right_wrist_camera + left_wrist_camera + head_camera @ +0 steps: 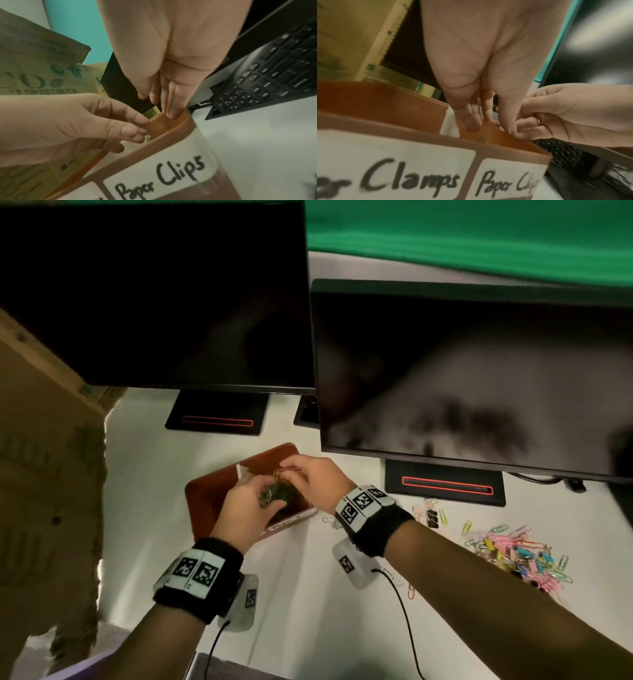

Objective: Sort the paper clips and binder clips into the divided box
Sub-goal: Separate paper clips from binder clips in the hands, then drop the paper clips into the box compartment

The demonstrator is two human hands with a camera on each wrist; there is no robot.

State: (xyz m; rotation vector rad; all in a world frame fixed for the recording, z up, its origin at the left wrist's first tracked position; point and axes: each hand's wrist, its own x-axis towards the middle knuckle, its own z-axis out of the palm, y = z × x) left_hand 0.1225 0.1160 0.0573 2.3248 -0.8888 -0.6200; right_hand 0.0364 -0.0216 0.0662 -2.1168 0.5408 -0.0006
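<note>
The brown divided box [205,494] sits on the white desk below the monitors. Its front carries the labels "Clamps" [393,173] and "Paper Clips" [163,178]. My left hand [270,494] hovers over the right compartment and grips a bunch of green paper clips [279,491]. My right hand [287,469] meets it from the right and pinches orange paper clips [278,473] at the top of the bunch. In the right wrist view the fingertips [173,115] reach the box's far right corner. A pile of coloured paper clips and binder clips [513,556] lies on the desk to the right.
Two dark monitors on black stands [215,416] [445,484] stand close behind the box. A cardboard carton [41,474] fills the left side. A black keyboard [274,75] lies right of the box. A black binder clip [432,517] and stray clips lie near my right wrist.
</note>
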